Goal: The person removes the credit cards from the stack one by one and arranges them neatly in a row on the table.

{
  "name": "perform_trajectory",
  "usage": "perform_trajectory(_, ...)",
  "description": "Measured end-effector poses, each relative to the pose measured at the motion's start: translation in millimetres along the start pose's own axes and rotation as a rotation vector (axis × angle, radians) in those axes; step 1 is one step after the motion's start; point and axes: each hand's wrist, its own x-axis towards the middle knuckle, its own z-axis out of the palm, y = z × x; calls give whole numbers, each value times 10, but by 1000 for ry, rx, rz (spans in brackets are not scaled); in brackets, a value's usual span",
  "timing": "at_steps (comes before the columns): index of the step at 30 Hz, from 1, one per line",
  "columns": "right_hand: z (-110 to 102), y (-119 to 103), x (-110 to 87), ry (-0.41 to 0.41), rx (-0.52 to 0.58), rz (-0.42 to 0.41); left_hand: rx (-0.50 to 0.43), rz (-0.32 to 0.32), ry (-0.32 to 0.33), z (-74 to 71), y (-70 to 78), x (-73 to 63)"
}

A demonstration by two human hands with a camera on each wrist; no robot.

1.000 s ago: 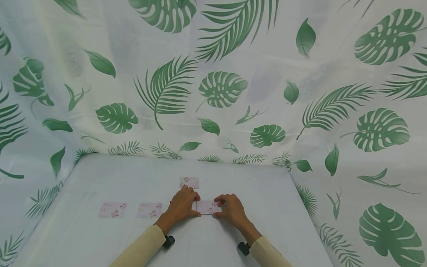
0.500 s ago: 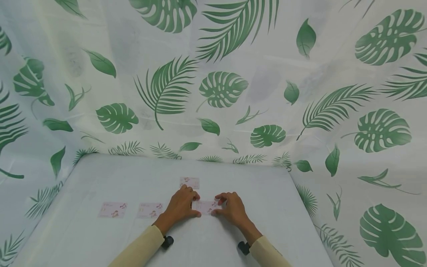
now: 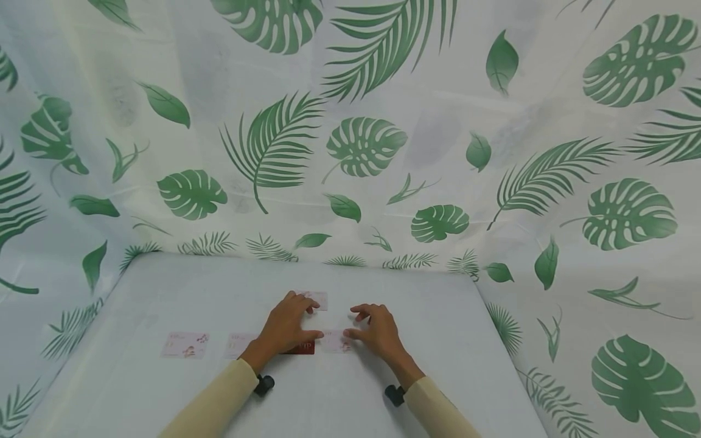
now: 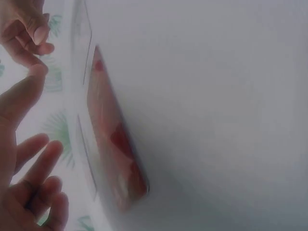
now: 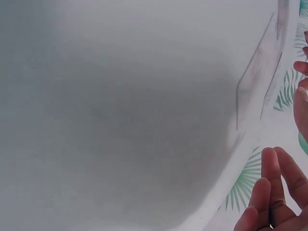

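A red card marked VIP point(image 3: 304, 347) lies on the white table, partly under my left hand point(image 3: 286, 323). That hand hovers above it with loosely bent fingers and nothing between thumb and fingers. To the right lies a pale pink card point(image 3: 335, 342), with my right hand point(image 3: 379, 331) just above its right end. The right hand's thumb and fingers are apart and hold nothing. Behind the left fingertips another pink card point(image 3: 319, 300) is partly hidden. In the left wrist view the red card point(image 4: 113, 130) lies flat, apart from the fingers point(image 4: 43, 163).
Two more pink cards lie to the left: one whole card point(image 3: 185, 345) and one card point(image 3: 237, 345) partly covered by the left wrist. The white tabletop point(image 3: 416, 304) ends at a leaf-patterned curtain point(image 3: 372, 201) at the back and sides.
Both hands have let go of the right-hand pink card and risen from it. My left hand has shifted left and the red VIP card now shows below it.
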Motion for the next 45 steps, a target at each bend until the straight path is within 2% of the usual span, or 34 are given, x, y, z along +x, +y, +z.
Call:
perform_trajectory(6,2,-89,82,-10,11,19,37,-36,6,-80,-85,59)
perform_trajectory(14,27,-195,202,-20,30,18,16,-34,22,-175,-177,108)
perform_trajectory(25,129,-268,367,-40,25,45,23,-68,12,-214,-331,167)
perform_trajectory(31,186,-269,464,-44,-5,22,60,-73,8,-239,-376,210)
perform_trajectory(45,344,-281,639,-68,-40,38,62,-75,-26,-195,-495,294)
